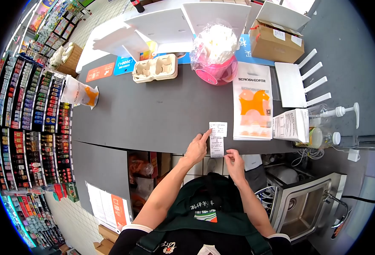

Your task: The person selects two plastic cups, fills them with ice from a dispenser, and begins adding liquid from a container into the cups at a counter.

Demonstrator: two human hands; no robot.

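A printed paper receipt (217, 146) lies at the counter's front edge, its lower end at the rim. A smaller white slip (218, 128) overlaps its top. My left hand (197, 148) comes in from the left, index finger stretched out to the papers' left edge, other fingers loosely bent. Beside the receipt's lower right corner is my right hand (235, 165), with thumb and index finger a little apart and the rest curled. Right of the papers lies a stack of white bags (252, 123) with an orange print.
Along the back of the grey counter (162, 123) are an egg-carton-like cup holder (155, 68), a pink bucket (217, 72) and a cardboard box (276, 42). A white router (290, 85), a pump bottle (321, 131) and a sink (306, 208) are to the right. A cup (82, 92) stands left.
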